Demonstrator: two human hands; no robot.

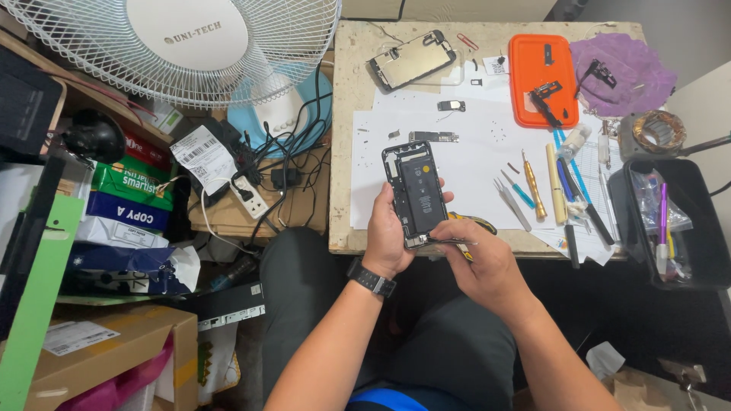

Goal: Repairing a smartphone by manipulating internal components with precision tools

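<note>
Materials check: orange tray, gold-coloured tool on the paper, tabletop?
Orange tray: looks like silicone or soft plastic, matte, with rounded corners and a raised rim. Gold-coloured tool: probably anodised metal, since it has a shiny highlight along the shaft. Tabletop: looks like pale particleboard or plywood, speckled and unfinished, with worn edges. None of these is certain from the look alone.

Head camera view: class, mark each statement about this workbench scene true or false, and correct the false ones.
1. The left hand holds an opened phone body with its insides showing. True.
2. The right hand holds a hammer. False: it pinches thin metal tweezers at the phone's lower end.
3. An orange tray lies on the table. True.
4. The detached screen panel rests in the person's lap. False: it lies at the table's far edge.
5. A wristwatch is on the left wrist. True.
</note>
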